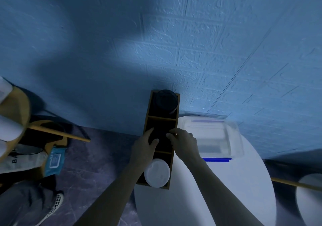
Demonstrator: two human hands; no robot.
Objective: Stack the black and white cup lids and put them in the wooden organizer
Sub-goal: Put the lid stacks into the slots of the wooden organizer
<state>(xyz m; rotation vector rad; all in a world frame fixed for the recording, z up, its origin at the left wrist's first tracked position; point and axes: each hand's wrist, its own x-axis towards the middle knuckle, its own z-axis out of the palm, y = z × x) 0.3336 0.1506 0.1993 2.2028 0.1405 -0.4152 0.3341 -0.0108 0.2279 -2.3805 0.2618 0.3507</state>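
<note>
The wooden organizer (174, 135) stands on the left side of a white round table (226, 191) and has three compartments in a row. A stack of black lids (166, 101) fills the far compartment. A stack of white lids (156, 172) sits in the near one. Both hands reach into the middle compartment. My left hand (145, 144) and my right hand (183, 144) curl round a dark round stack of black lids (161, 137) from either side. That stack is hard to make out against the dark inside of the compartment.
A clear plastic container (213, 138) lies on the table right of the organizer, with blue tape (217, 160) at its near edge. A blue brick-pattern wall rises behind. A wooden stool (15, 117) and a person's leg with a checkered shoe (55, 203) are at left. A second white table (311, 201) is at right.
</note>
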